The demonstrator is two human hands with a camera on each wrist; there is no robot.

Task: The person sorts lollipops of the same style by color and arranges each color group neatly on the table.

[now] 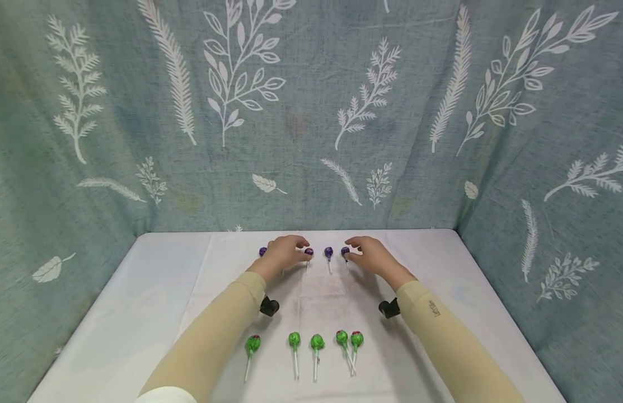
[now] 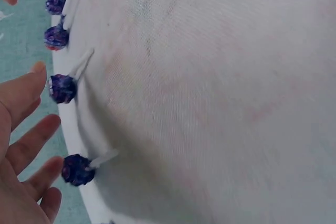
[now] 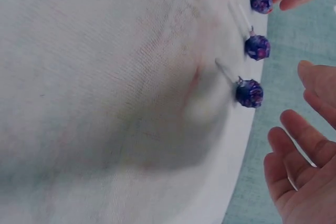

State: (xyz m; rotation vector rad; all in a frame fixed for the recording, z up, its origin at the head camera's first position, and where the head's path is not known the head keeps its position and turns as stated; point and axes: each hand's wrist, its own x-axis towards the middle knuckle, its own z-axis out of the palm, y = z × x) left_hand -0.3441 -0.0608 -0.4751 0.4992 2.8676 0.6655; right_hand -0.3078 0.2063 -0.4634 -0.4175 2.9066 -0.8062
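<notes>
Several purple-wrapped lollipops lie in a row near the table's far edge, among them a left one (image 1: 263,251), one by my left fingertips (image 1: 309,252), a middle one (image 1: 328,253) and a right one (image 1: 345,251). My left hand (image 1: 283,253) hovers over the row, fingers spread, hiding part of it. In the left wrist view its thumb is beside one lollipop (image 2: 63,88) and a fingertip is close to another (image 2: 79,170); contact is unclear. My right hand (image 1: 369,254) is at the row's right end. The right wrist view shows its fingers loosely bent, apart from the nearest lollipop (image 3: 250,93).
Nearer the front, several green-wrapped lollipops (image 1: 317,342) lie on the white table (image 1: 140,313), sticks toward me; two at the right (image 1: 342,337) have crossing sticks. A leaf-patterned curtain (image 1: 301,168) stands behind the table and at both sides.
</notes>
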